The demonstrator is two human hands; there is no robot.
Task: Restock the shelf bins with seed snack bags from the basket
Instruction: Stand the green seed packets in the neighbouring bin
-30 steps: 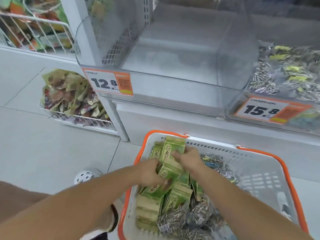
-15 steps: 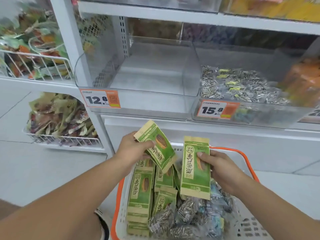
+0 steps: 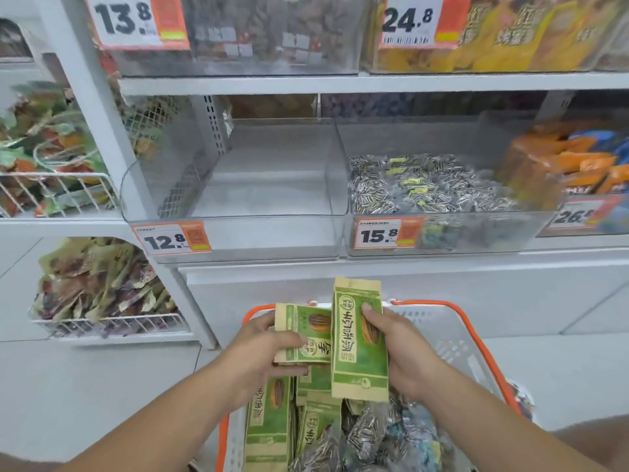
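Hands meet above the basket (image 3: 473,338), each gripping a green seed bag. Left hand (image 3: 262,345) has its thumb curled over the front of a bag lying sideways (image 3: 303,335), fingers behind it. Right hand (image 3: 398,349) pinches an upright bag (image 3: 357,342) by its right edge, thumb on the front; this bag overlaps the right end of the sideways one.

Below them, the white basket with an orange rim holds more green bags (image 3: 269,424) on its left side and clear packs of striped seeds (image 3: 367,434) toward the right.

On the shelf beyond, a clear bin (image 3: 238,233) tagged 12.8 (image 3: 172,239) has nothing in it. Just beside it on the right, a bin (image 3: 476,229) tagged 15.8 (image 3: 384,233) holds striped seed packs. Farther right sit orange packets (image 3: 578,165). Upper bins carry tags 13.8 (image 3: 136,20) and 24.8 (image 3: 418,20). At far left, wire racks (image 3: 112,327) hold mixed snack bags.
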